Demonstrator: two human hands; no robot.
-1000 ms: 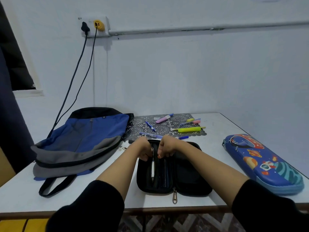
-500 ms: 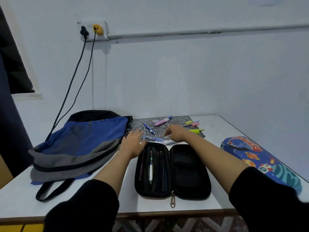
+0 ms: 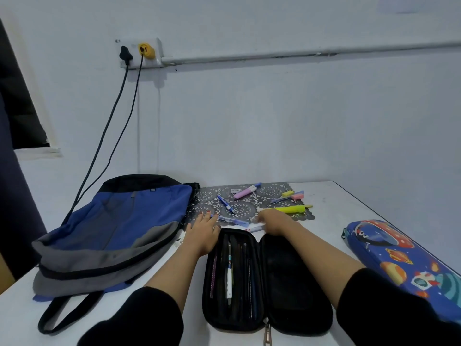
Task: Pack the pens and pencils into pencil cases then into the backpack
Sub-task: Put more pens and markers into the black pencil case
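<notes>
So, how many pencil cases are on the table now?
2. The black pencil case lies open in front of the person, with pens in its left half. The blue space-print pencil case lies closed at the right edge of the table. Another could be hidden inside the backpack.

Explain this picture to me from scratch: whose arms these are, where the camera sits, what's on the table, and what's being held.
No machine here: a person wears a camera on the head, looking down at their own arms. The left hand and right hand reach past an open black pencil case, which already has pens in it, toward loose pens on a patterned mat, such as a blue pen and a yellow highlighter. Whether either hand grips anything is unclear. A blue backpack lies on the left, a space-print case on the right.
</notes>
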